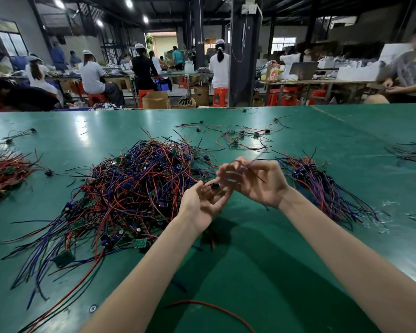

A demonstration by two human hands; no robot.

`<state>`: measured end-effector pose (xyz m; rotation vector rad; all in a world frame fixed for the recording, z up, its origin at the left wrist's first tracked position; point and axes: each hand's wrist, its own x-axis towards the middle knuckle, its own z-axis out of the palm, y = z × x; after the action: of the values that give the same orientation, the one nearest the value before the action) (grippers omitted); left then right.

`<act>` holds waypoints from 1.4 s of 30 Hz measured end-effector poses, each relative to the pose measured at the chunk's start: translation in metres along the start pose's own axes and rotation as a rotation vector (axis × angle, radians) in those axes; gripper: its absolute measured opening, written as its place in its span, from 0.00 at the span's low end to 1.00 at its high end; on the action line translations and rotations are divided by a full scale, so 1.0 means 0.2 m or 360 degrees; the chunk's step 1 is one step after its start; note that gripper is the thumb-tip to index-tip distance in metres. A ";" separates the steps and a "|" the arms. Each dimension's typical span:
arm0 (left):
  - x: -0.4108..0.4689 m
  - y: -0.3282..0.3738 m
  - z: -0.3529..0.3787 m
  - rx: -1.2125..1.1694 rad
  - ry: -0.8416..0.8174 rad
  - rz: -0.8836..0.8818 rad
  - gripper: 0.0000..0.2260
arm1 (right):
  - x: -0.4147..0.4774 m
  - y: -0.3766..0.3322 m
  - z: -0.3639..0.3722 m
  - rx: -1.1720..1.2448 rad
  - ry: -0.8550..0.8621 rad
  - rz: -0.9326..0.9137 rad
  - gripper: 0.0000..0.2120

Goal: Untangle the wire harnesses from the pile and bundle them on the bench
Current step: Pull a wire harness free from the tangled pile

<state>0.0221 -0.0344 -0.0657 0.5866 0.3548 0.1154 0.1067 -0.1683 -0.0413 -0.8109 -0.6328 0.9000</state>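
Head view: left hand (pixel 202 203), palm up with fingers curled, pinches the black end part of one wire harness (pixel 214 186) above the surface (pixel 286 248). Right hand (pixel 257 181) pinches its wires just beside. The harness long axis runs from 8 o'clock to 2 o'clock; its free ends are blurred. The pile (pixel 135 188) lies at 9 o'clock of the hands. An aligned bundle (pixel 322 186) lies at 3 o'clock, its wires pointing toward 5 o'clock.
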 end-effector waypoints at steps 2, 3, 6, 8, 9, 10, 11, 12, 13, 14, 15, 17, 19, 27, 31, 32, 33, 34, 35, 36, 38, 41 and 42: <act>0.01 -0.01 -0.01 0.0213 0.0030 0.0071 0.14 | -0.07 0.02 -0.03 -0.0059 -0.0068 0.0098 0.09; 0.01 -0.02 -0.01 0.0343 0.0041 0.0117 0.13 | -0.10 0.03 -0.05 -0.0083 -0.0099 0.0175 0.10; 0.00 -0.05 -0.01 0.0526 0.0004 0.0189 0.11 | -0.16 0.02 -0.07 -0.0120 -0.0157 0.0282 0.11; -0.01 -0.06 -0.02 0.0523 -0.0045 0.0174 0.10 | -0.16 0.00 -0.07 -0.0169 0.0007 0.0252 0.18; -0.01 -0.06 -0.01 0.0529 -0.0074 0.0166 0.10 | -0.16 0.00 -0.08 -0.0219 0.0160 0.0226 0.21; -0.02 -0.07 -0.01 0.0563 -0.0093 0.0166 0.09 | -0.16 0.00 -0.09 -0.0320 0.0308 0.0189 0.20; -0.02 -0.07 -0.01 0.0613 -0.0101 0.0175 0.09 | -0.17 0.00 -0.09 -0.0451 0.0413 0.0157 0.17; -0.02 -0.07 -0.01 0.0663 -0.0098 0.0188 0.08 | -0.17 0.01 -0.09 -0.0567 0.0460 0.0142 0.14; -0.02 -0.07 -0.01 0.0701 -0.0097 0.0200 0.08 | -0.17 0.02 -0.09 -0.0650 0.0461 0.0139 0.11; -0.02 -0.07 -0.01 0.0735 -0.0102 0.0210 0.08 | -0.17 0.04 -0.09 -0.0707 0.0445 0.0147 0.08; -0.03 -0.08 -0.01 0.0770 -0.0113 0.0217 0.08 | -0.17 0.06 -0.08 -0.0750 0.0428 0.0166 0.07; -0.04 -0.09 -0.01 0.0838 -0.0117 0.0217 0.07 | -0.16 0.11 -0.06 -0.0836 0.0410 0.0209 0.06; -0.04 -0.09 -0.02 0.0889 -0.0088 0.0202 0.05 | -0.14 0.15 -0.03 -0.0947 0.0409 0.0208 0.06; -0.04 -0.08 -0.01 0.0963 -0.0101 0.0142 0.09 | -0.13 0.17 0.01 -0.0848 0.0409 0.0238 0.07; -0.04 -0.07 0.00 0.0857 -0.0220 0.0098 0.08 | -0.14 0.15 -0.01 -0.0728 0.0462 0.0284 0.06; -0.04 -0.06 0.00 0.0848 -0.0239 0.0110 0.08 | -0.14 0.14 -0.01 -0.0713 0.0487 0.0292 0.06; -0.03 -0.06 0.00 0.0842 -0.0253 0.0125 0.09 | -0.14 0.13 -0.02 -0.0709 0.0511 0.0300 0.06; -0.03 -0.06 0.00 0.0835 -0.0260 0.0142 0.10 | -0.14 0.13 -0.03 -0.0706 0.0529 0.0310 0.05; -0.03 -0.06 0.00 0.0834 -0.0257 0.0159 0.10 | -0.14 0.12 -0.03 -0.0694 0.0538 0.0322 0.05; -0.04 -0.06 -0.01 0.0840 -0.0244 0.0178 0.11 | -0.14 0.12 -0.04 -0.0672 0.0539 0.0336 0.04; -0.04 -0.06 -0.01 0.0845 -0.0221 0.0216 0.13 | -0.15 0.11 -0.04 -0.0625 0.0533 0.0358 0.03; -0.03 -0.07 -0.01 0.0813 -0.0201 0.0248 0.15 | -0.15 0.12 -0.04 -0.0625 0.0573 0.0311 0.07; -0.03 -0.08 -0.01 0.0817 -0.0189 0.0253 0.14 | -0.14 0.12 -0.04 -0.0631 0.0601 0.0271 0.06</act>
<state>0.0152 -0.0471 -0.0743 1.1255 0.2197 0.1422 0.0881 -0.1867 -0.0693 -1.3707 -0.4156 0.7536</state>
